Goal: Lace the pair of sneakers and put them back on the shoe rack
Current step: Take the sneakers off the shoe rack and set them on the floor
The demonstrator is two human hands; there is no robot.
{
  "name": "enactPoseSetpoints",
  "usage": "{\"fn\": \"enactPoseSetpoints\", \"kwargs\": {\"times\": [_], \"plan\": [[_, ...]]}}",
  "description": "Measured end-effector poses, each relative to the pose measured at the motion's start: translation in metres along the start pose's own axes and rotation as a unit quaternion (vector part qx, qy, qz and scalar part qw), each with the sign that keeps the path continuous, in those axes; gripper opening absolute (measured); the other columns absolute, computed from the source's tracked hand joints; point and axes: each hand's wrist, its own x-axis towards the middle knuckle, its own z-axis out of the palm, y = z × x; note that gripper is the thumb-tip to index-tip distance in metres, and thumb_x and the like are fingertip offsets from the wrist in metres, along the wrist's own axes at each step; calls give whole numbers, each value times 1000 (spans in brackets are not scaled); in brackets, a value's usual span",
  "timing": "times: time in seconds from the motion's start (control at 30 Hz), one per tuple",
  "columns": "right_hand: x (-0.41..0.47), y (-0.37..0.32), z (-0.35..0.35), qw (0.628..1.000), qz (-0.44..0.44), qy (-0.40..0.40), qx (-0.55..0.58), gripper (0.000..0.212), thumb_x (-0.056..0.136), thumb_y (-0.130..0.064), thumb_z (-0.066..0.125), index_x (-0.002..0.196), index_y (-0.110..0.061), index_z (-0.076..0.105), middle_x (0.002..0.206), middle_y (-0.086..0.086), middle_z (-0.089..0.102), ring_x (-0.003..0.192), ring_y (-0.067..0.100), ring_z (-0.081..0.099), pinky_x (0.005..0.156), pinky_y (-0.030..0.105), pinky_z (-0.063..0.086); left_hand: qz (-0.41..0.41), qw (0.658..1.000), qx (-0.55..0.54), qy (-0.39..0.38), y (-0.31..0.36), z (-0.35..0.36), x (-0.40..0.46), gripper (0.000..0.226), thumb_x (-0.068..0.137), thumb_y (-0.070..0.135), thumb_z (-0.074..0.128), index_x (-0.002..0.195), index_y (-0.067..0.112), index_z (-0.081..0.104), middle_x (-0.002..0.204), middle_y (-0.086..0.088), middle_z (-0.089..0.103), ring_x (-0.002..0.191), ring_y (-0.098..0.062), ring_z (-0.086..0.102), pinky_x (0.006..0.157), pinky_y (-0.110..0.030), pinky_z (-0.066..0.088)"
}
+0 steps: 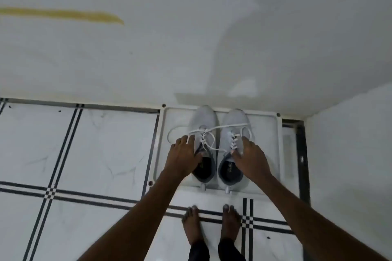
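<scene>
Far left: white floor tiles (95,150) with black stripe borders, white wall (148,48) behind, yellow smear (63,15) on the wall up high.

Left hand (183,154): palm down on the outer side of the left sneaker (203,140), fingers spread over the upper next to the lace area, thumb side at the collar opening. Touching the shoe; can't tell whether it actually grips or only rests there.

Both sneakers are light grey, sitting side by side, just touching or nearly so, toes to the wall, on the white top shelf of the shoe rack (269,167). White laces (220,128) are loose: one strand runs across from the left shoe to the right sneaker (234,125), one loop hangs off to the left over the shelf.

Right hand (250,157): draped over the outer side of the right sneaker, fingers curled at the eyelet row and tongue edge. Contact clear, firmness of hold not.

Bare feet (212,224) on the tiles just in front of the rack. Far right: side wall (350,154).
</scene>
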Motion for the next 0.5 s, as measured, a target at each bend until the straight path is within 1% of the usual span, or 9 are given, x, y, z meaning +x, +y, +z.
{"fn": "enactPoseSetpoints", "kwargs": {"times": [0.03, 0.07, 0.13, 0.2, 0.23, 0.3, 0.37, 0.5], "plan": [[-1, 7, 10, 1000, 13, 3, 7, 60, 89, -31, 58, 139, -1, 44, 117, 22, 64, 105, 41, 60, 85, 43, 50, -11, 1000, -6, -17, -1, 10, -1, 62, 94, 41, 53, 145, 9, 38, 137, -15, 53, 122, -34, 53, 97, -43, 45], [-2, 11, 17, 999, 25, 11, 20, 58, 86, -28, 60, 136, -1, 46, 114, 21, 65, 103, 40, 62, 84, 42, 51, -19, 999, -33, -15, -4, 21, -1, 60, 93, 37, 55, 143, 9, 39, 134, -15, 54, 118, -34, 55, 94, -42, 47], [-10, 19, 31, 998, 54, 4, 42, 56, 83, -21, 64, 132, -2, 48, 114, 20, 65, 105, 40, 62, 86, 43, 51, -41, 996, -81, -20, -8, 38, -5, 57, 93, 32, 58, 142, 11, 37, 129, -16, 57, 111, -35, 60, 88, -44, 51], [-13, 25, 43, 993, 89, 5, 75, 54, 83, -15, 66, 131, -1, 49, 113, 20, 66, 105, 41, 63, 87, 44, 51, -67, 990, -120, -23, -8, 47, -4, 59, 93, 26, 58, 144, 11, 33, 123, -17, 60, 103, -38, 65, 83, -47, 54], [-12, 27, 47, 989, 111, 12, 92, 46, 83, -13, 67, 125, -2, 52, 108, 20, 68, 101, 42, 65, 85, 44, 51, -77, 989, -126, -16, -8, 50, -2, 60, 93, 25, 58, 145, 10, 31, 120, -18, 63, 99, -38, 67, 81, -48, 55], [-8, 27, 53, 980, 164, 11, 114, 27, 83, -15, 65, 106, -3, 58, 95, 20, 69, 92, 42, 65, 79, 43, 50, -88, 989, -122, -7, -9, 57, 1, 62, 94, 22, 57, 147, 6, 30, 111, -18, 67, 95, -38, 68, 79, -46, 54], [-6, 29, 59, 973, 193, 15, 122, 17, 82, -13, 64, 94, -2, 61, 91, 21, 68, 88, 43, 64, 76, 42, 48, -93, 990, -108, 2, -7, 61, 0, 54, 94, 19, 55, 143, 4, 37, 103, -17, 70, 90, -38, 68, 76, -44, 53], [-8, 26, 58, 968, 205, 49, 134, 10, 79, -7, 62, 86, 0, 64, 83, 21, 67, 82, 44, 63, 71, 40, 47, -113, 985, -125, 25, -5, 56, -3, 31, 91, 10, 51, 121, 7, 55, 90, -17, 71, 81, -39, 67, 70, -41, 51]]}}
